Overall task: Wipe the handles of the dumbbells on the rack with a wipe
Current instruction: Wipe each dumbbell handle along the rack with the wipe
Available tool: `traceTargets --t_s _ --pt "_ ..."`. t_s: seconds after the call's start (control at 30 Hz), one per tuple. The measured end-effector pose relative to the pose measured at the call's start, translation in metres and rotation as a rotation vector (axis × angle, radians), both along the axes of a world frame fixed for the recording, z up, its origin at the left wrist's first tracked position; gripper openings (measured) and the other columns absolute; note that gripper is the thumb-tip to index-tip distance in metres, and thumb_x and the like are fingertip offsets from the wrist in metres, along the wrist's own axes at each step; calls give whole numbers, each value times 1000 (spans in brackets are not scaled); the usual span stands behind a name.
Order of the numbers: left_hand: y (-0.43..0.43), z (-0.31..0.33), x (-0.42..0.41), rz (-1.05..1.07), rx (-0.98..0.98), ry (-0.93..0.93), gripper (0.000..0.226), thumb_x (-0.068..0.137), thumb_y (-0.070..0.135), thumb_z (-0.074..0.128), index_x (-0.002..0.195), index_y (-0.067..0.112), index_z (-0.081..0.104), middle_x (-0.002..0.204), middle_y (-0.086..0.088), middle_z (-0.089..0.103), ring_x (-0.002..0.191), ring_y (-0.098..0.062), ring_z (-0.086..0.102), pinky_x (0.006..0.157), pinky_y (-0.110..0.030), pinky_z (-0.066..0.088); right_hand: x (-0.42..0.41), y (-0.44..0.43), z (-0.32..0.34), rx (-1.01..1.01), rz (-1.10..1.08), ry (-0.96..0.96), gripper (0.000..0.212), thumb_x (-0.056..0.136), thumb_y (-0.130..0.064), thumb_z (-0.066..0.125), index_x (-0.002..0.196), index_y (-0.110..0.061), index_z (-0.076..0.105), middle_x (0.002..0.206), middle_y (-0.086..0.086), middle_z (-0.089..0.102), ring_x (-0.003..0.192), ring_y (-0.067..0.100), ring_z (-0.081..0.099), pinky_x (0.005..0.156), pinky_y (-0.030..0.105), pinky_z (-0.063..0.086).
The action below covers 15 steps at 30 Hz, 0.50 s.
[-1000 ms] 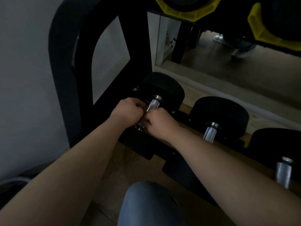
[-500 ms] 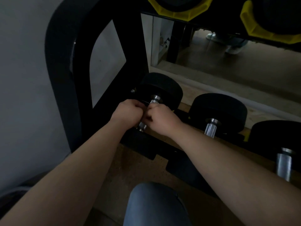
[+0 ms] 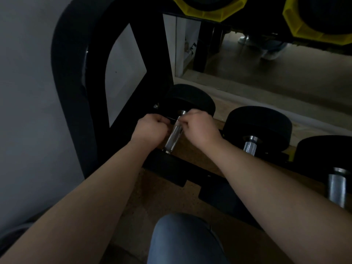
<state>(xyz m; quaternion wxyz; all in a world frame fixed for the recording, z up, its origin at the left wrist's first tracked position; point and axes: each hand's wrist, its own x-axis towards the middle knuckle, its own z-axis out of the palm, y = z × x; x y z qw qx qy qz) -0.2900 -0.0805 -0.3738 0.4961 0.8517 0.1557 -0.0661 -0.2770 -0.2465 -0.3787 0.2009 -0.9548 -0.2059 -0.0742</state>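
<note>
left hand (image 3: 150,130): fingers curled, just left of chrome handle (image 3: 174,137); contents cannot be told | right hand (image 3: 200,128): fingers curled at handle's far end; contents cannot be told | leftmost dumbbell (image 3: 190,98): lying on black rack (image 3: 76,77), lowest tier; second dumbbell (image 3: 257,124) beside it

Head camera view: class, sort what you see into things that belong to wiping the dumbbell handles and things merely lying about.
Belongs to the job: left hand and right hand, curled either side of the leftmost handle; middle handle; right handle; rack. No wipe can be made out.
Merely about: yellow weights overhead; mirror; person's knee.
</note>
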Motion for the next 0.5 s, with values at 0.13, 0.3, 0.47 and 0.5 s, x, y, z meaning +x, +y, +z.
traceTargets --t_s 0.13,0.3,0.47,0.5 --pt "2 1 2 -4 -6 -10 22 80 19 60 89 34 73 96 3 74 86 -15 71 80 -36 61 -12 3 -3 -87 123 5 24 95 -8 58 111 -13 74 115 7 64 106 23 62 91 33 52" --pt "3 11 -12 39 -62 -149 30 87 16 55 103 32 74 102 5 72 94 -11 68 83 -31 58 -30 12 13 100 159 241 20 94 -11 62 108 -17 74 102 -5 67 94 10 62 81 22 52" --pt "13 17 -43 189 -302 -343 38 94 9 41 115 20 71 104 3 73 98 -11 70 95 -42 56 -51 37 45 913 -211 718 22 100 -13 54 109 -18 73 95 0 62 74 10 56 60 23 46" --pt "18 17 -50 193 -319 -361 39 93 9 41 114 23 71 104 5 73 98 -9 70 95 -42 56 -57 43 53 1063 -230 800 23 99 -9 51 109 -12 72 91 5 59 69 12 53 57 25 43"
